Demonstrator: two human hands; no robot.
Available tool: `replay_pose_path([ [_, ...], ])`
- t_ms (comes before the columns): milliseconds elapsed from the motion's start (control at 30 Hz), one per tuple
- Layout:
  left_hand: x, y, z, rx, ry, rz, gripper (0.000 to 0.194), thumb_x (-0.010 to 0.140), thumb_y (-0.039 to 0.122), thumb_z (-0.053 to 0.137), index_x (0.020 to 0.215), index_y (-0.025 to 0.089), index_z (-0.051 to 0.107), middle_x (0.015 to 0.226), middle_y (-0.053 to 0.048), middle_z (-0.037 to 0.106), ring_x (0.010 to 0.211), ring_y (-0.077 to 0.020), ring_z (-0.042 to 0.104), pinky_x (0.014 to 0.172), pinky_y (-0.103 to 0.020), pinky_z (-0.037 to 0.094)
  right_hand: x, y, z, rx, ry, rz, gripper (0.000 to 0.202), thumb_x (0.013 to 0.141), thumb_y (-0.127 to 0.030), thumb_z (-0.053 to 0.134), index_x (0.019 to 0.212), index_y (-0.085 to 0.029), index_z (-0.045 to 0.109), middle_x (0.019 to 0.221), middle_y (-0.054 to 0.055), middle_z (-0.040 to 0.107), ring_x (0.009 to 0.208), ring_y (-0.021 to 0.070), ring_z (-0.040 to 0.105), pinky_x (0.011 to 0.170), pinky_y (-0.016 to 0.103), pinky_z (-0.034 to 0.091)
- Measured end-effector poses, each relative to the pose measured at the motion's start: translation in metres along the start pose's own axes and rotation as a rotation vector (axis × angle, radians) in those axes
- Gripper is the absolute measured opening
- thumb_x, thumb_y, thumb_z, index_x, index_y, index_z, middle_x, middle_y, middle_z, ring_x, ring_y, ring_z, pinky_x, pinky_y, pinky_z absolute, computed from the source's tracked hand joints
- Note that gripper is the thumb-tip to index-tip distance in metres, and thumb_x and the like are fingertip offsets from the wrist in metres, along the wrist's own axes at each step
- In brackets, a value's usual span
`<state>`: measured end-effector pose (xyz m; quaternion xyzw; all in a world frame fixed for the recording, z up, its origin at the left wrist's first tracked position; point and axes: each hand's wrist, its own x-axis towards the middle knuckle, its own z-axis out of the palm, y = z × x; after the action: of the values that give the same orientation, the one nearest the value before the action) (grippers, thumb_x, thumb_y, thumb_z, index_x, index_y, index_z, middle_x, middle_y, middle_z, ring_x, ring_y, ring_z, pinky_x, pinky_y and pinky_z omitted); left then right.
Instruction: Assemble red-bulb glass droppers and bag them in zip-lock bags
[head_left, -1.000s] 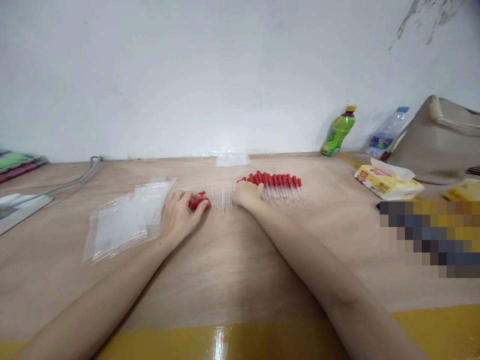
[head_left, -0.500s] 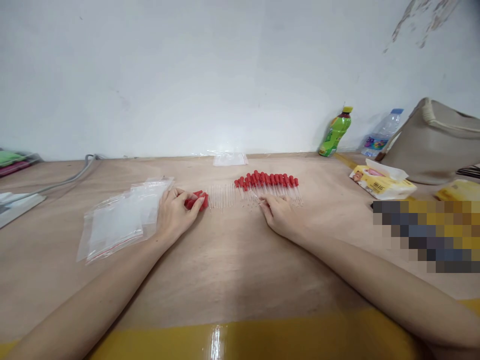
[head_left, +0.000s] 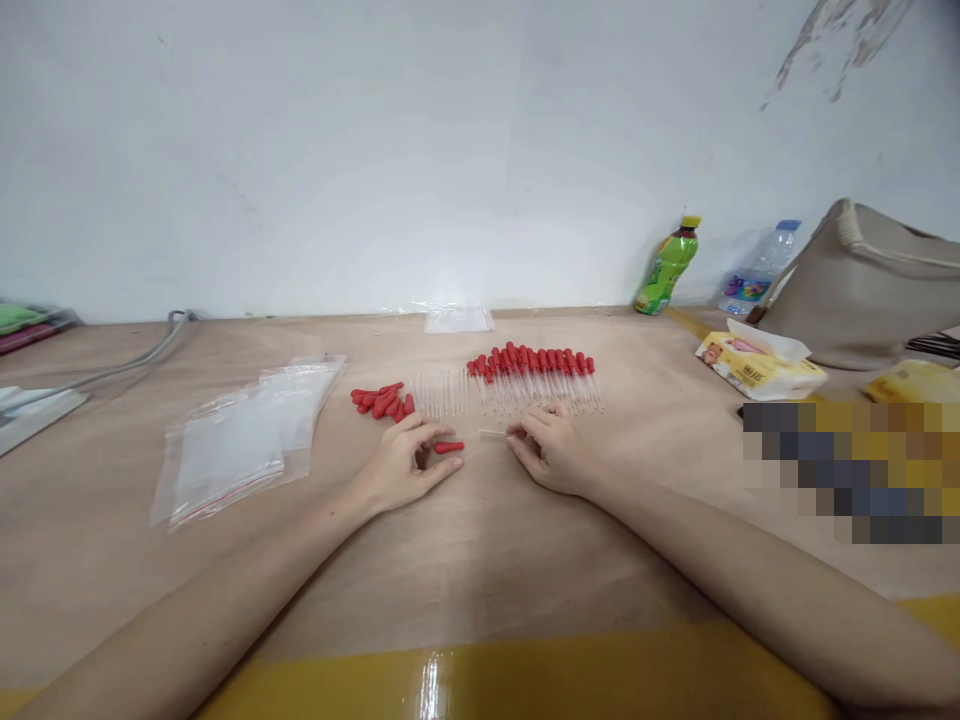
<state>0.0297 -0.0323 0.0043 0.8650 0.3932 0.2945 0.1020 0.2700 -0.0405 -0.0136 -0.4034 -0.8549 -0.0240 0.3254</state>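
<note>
My left hand (head_left: 412, 462) is curled around a red rubber dropper bulb (head_left: 448, 447), which sits between thumb and fingers with its narrow end to the right. Facing it, my right hand (head_left: 551, 448) pinches a clear glass dropper tube (head_left: 492, 433), whose free end points left at the bulb across a small gap. Behind my left hand lies a pile of loose red bulbs (head_left: 381, 400). A row of bare glass tubes (head_left: 442, 392) lies beyond the gap. Finished-looking droppers with red bulbs (head_left: 536, 362) lie side by side behind my right hand.
Clear zip bags (head_left: 232, 435) lie overlapped at the left, with a grey cable (head_left: 142, 350) behind. Another clear bag (head_left: 457, 320) is by the wall. To the right are a green bottle (head_left: 667, 268), a water bottle (head_left: 761, 270), a tissue pack (head_left: 761, 368) and a beige bag (head_left: 862, 285).
My left hand has moved right and nearer from the red pile, bringing one bulb. My right hand has drawn the glass tube nearer, and it now lies level, pointing at the bulb.
</note>
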Motion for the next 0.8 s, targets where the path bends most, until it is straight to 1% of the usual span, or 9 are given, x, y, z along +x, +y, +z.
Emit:
replay_pose_path([
  [67, 0.003, 0.001, 0.004, -0.002, -0.001, 0.007, 0.021, 0.077, 0.033, 0.058, 0.089, 0.017, 0.065, 0.083, -0.005, 0.058, 0.071, -0.0143, 0.054, 0.063, -0.027, 0.045, 0.0, -0.001, 0.0, 0.009, -0.022, -0.01, 0.015, 0.086, -0.023, 0.041, 0.083, -0.017, 0.054, 0.076, 0.002, 0.061, 0.066, 0.0116, 0.052, 0.074, 0.03, 0.029],
  [167, 0.006, 0.003, 0.009, -0.03, 0.033, 0.004, 0.015, 0.08, 0.027, 0.055, 0.081, 0.017, 0.067, 0.083, -0.005, 0.06, 0.075, -0.0151, 0.055, 0.067, -0.028, 0.045, 0.0, -0.004, -0.001, 0.037, -0.039, -0.012, 0.015, 0.086, -0.024, 0.042, 0.084, -0.017, 0.055, 0.076, 0.002, 0.061, 0.066, 0.0115, 0.052, 0.074, 0.03, 0.03],
  [267, 0.007, 0.006, 0.01, -0.099, 0.048, -0.024, 0.016, 0.082, 0.027, 0.052, 0.082, 0.017, 0.065, 0.083, -0.005, 0.061, 0.074, -0.0149, 0.056, 0.067, -0.027, 0.045, 0.001, -0.008, 0.001, 0.083, -0.044, -0.004, 0.013, 0.086, -0.024, 0.043, 0.084, -0.017, 0.055, 0.075, 0.001, 0.061, 0.066, 0.0113, 0.053, 0.074, 0.03, 0.03],
  [400, 0.006, 0.008, 0.011, -0.226, 0.061, -0.102, 0.017, 0.082, 0.029, 0.052, 0.085, 0.015, 0.06, 0.078, -0.004, 0.063, 0.069, -0.0142, 0.057, 0.063, -0.026, 0.045, 0.002, -0.015, 0.003, 0.159, -0.04, 0.029, 0.012, 0.085, -0.024, 0.044, 0.083, -0.018, 0.054, 0.071, 0.0, 0.061, 0.062, 0.0105, 0.052, 0.073, 0.03, 0.031],
  [567, 0.004, 0.007, 0.014, -0.57, -0.022, -0.179, 0.016, 0.084, 0.027, 0.048, 0.088, 0.013, 0.053, 0.068, -0.002, 0.06, 0.059, -0.0105, 0.057, 0.06, -0.024, 0.049, 0.003, -0.016, 0.003, 0.254, -0.058, 0.066, 0.011, 0.084, -0.023, 0.047, 0.082, -0.019, 0.057, 0.068, -0.002, 0.061, 0.062, 0.0104, 0.051, 0.071, 0.029, 0.031],
  [700, 0.003, 0.007, 0.014, -0.638, -0.054, -0.205, 0.015, 0.082, 0.027, 0.051, 0.085, 0.012, 0.055, 0.066, -0.001, 0.059, 0.058, -0.0097, 0.057, 0.057, -0.022, 0.049, 0.005, -0.01, 0.002, 0.253, -0.078, 0.033, 0.012, 0.084, -0.022, 0.049, 0.082, -0.019, 0.061, 0.071, -0.002, 0.063, 0.06, 0.0097, 0.051, 0.073, 0.03, 0.029],
  [800, 0.003, 0.007, 0.014, -0.642, -0.099, -0.22, 0.016, 0.08, 0.027, 0.053, 0.082, 0.012, 0.057, 0.062, 0.0, 0.059, 0.055, -0.0091, 0.056, 0.055, -0.021, 0.049, 0.007, -0.008, 0.001, 0.191, -0.101, -0.011, 0.014, 0.084, -0.022, 0.049, 0.082, -0.02, 0.063, 0.073, -0.001, 0.064, 0.061, 0.0099, 0.051, 0.071, 0.031, 0.027],
])
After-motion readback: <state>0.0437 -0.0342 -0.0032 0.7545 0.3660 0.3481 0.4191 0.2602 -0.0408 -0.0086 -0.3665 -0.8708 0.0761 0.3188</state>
